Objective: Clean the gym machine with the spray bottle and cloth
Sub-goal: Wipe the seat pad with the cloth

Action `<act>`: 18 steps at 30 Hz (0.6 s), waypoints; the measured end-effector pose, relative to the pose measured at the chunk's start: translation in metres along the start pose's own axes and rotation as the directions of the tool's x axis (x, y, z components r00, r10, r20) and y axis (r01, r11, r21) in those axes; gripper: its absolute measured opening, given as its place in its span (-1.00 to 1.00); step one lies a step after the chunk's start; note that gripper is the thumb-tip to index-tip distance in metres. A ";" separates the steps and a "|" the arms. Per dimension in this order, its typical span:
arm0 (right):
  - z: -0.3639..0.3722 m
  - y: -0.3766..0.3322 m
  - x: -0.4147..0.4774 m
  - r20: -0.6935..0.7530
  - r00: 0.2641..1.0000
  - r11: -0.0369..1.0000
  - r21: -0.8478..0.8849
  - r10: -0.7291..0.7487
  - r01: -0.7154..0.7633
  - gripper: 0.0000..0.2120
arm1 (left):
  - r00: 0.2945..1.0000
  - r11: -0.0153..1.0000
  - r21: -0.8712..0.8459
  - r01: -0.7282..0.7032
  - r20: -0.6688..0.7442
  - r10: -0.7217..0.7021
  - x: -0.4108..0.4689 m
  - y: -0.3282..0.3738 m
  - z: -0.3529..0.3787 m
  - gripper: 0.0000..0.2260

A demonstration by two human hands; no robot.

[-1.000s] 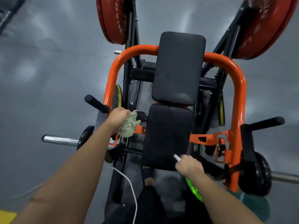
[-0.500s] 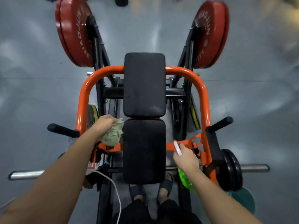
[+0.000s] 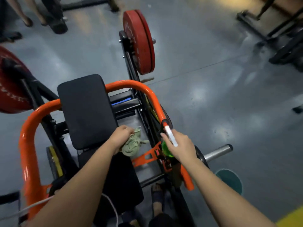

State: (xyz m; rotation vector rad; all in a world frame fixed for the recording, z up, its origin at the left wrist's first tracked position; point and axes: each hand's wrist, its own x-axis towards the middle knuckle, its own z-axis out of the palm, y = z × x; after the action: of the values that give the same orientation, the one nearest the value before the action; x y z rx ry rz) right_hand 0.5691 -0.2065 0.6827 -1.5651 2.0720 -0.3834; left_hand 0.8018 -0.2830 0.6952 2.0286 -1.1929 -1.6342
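right grip (image 3: 182, 145) curls round the spray bottle (image 3: 166, 148), nozzle toward the orange bar (image 3: 154, 99) just ahead; left grip (image 3: 121, 136) bunches the cloth (image 3: 133, 145).

We see the left hand (image 3: 122, 134) gripping a green cloth (image 3: 133, 145) beside the black pad (image 3: 86, 110), while the right hand (image 3: 182, 145) holds a green spray bottle (image 3: 167, 149) against the machine's orange frame (image 3: 154, 99).
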 end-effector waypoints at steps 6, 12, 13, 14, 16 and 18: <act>0.015 0.042 -0.004 0.092 0.994 0.967 0.239 0.065 -0.085 -0.57 | 0.998 0.993 0.114 0.040 -0.052 -0.034 0.008 -0.002 0.022 -0.93; 0.017 0.039 0.001 0.182 0.978 0.928 0.336 0.104 -0.162 -0.44 | 0.992 0.998 -0.007 0.064 -0.107 -0.065 0.005 0.010 0.039 -0.93; 0.017 0.040 0.002 0.192 0.976 0.918 0.357 0.107 -0.171 -0.41 | 0.995 0.999 0.029 0.043 -0.095 -0.040 0.004 0.011 0.042 -0.93; 0.017 0.040 0.002 0.204 0.973 0.906 0.381 0.112 -0.184 -0.38 | 0.996 0.998 0.049 0.029 -0.085 -0.025 0.003 0.011 0.042 -0.93; 0.017 0.040 0.000 0.225 0.965 0.878 0.425 0.133 -0.219 -0.29 | 0.998 0.999 0.041 0.015 -0.062 -0.012 0.000 0.011 0.041 -0.91; 0.018 0.042 -0.004 0.214 0.967 0.854 0.468 0.141 -0.228 -0.15 | 0.998 1.000 0.021 0.006 -0.069 -0.005 -0.003 0.008 0.037 -0.88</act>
State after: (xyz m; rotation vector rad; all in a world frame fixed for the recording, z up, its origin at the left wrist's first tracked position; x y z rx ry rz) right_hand 0.5463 -0.1886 0.6471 -1.0462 1.7879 -0.6224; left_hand 0.7650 -0.2751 0.6906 2.0852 -1.1865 -1.5465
